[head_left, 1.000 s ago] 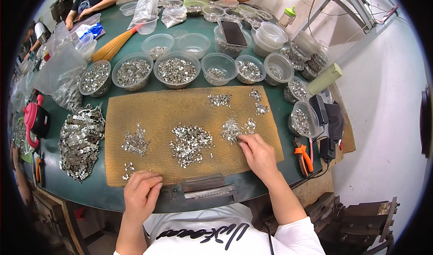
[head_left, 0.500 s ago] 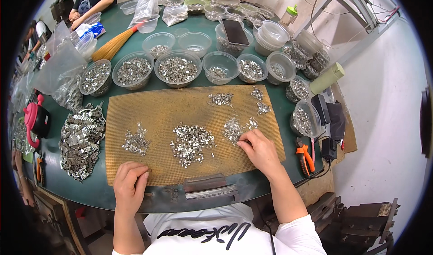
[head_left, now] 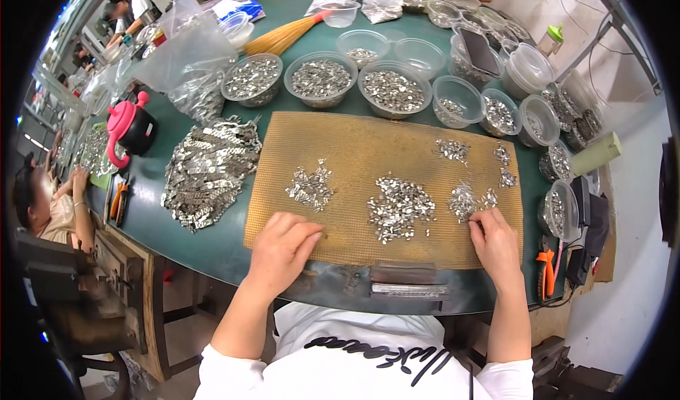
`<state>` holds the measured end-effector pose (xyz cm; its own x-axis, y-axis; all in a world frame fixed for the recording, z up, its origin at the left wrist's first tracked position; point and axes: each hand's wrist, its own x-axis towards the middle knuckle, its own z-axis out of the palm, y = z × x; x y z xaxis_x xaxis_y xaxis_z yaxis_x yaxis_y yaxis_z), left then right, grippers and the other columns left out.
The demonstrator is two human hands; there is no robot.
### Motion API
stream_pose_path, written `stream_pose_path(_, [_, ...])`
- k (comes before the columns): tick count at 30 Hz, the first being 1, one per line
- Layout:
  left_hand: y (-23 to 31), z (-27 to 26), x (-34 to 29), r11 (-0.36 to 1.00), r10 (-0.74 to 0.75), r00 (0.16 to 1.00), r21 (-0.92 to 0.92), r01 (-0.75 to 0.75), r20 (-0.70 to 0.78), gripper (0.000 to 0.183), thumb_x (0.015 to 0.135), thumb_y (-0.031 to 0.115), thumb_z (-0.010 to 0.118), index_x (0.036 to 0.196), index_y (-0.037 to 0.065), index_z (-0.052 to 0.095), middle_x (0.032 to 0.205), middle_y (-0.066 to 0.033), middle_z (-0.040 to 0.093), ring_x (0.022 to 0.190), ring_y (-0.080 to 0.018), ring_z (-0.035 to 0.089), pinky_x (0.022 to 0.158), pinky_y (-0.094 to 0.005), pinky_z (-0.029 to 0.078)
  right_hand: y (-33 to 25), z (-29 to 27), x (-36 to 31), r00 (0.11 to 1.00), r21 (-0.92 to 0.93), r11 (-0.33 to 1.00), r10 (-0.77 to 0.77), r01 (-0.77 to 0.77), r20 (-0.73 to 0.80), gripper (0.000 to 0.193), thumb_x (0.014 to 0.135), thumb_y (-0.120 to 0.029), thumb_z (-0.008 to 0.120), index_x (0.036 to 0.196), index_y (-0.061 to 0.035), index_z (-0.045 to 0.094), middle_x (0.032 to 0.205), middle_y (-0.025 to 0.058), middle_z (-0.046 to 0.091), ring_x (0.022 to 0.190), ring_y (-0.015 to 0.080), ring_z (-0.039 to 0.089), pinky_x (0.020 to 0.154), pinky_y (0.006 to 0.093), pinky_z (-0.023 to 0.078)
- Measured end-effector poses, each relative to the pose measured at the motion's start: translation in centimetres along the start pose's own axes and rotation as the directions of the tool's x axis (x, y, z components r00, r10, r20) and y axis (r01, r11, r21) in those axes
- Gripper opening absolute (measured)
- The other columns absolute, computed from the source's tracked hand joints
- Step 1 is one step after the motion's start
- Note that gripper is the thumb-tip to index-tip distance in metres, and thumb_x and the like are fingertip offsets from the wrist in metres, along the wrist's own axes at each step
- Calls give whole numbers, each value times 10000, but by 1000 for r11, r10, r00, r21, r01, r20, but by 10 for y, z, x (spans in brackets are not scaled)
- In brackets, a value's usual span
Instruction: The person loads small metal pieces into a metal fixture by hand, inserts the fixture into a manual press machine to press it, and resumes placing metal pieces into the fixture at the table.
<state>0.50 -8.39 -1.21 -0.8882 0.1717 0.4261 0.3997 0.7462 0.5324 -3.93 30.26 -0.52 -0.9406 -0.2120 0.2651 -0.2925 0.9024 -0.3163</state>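
A tan textured mat point(head_left: 340, 141) lies in front of me with small loose metal pieces on it. My right hand point(head_left: 496, 243) is closed in a pinch at the near edge of a pile of thin silvery pieces point(head_left: 462, 200); whatever its fingertips hold is too small to name. My left hand point(head_left: 283, 248) rests over the mat's near left part, thumb and forefinger pressed together, with any held piece hidden. Between the hands lies a larger heap of small flat metal links point(head_left: 400, 209). A looser pile point(head_left: 309, 186) sits beyond my left hand. Smaller piles point(head_left: 452, 149) lie at the mat's far right.
Plastic bowls of metal pieces point(head_left: 394, 88) line the mat's far side. Linked metal strips point(head_left: 212, 166) are heaped at left, near a pink-and-black pot point(head_left: 132, 127). Orange-handled pliers point(head_left: 545, 269) lie at right. A metal block point(head_left: 407, 280) sits at the front edge. Other people work around the table.
The view has turned left, so the table appears farther right and a person shows at lower left. Both hands stay near the same spots on the mat, the right still at the thin pieces.
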Motion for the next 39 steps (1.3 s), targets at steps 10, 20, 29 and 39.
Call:
stream_pose_path(10, [11,10,2,985,58,996,155,-69,75,194,797,27,823,955,64,717,973,-86,627,948,-320,613,815,-431,532,-44,-17,-47,997,301,953,-51,29,66,102,918,-53,774,997,-58,712,975,110,744,888,326,738,778,426,580])
stream_pose_path(20, [12,14,4,983,66,991,164,-85,117,200,813,-12,787,952,36,651,1003,-112,625,972,-342,603,839,-440,513,-66,0,-84,979,492,862,-186,121,86,154,939,-34,757,1059,-72,668,1185,79,740,1262,318,674,1154,554,440])
stream_pose_path(29, [13,15,0,990,97,995,98,-100,31,231,803,-27,797,953,38,633,983,-115,652,921,-346,614,792,-448,513,-69,10,-88,985,445,887,-164,122,58,120,955,-68,753,1051,-74,682,1164,79,748,1256,307,681,1154,539,422])
stream_pose_path(39, [18,14,-6,994,12,999,-106,-7,45,200,855,-49,774,1007,15,662,908,-137,676,835,-349,639,738,-428,509,-72,1,-86,955,259,920,-292,294,-48,139,912,-117,802,1040,-60,802,1163,70,808,1091,235,768,1022,436,567])
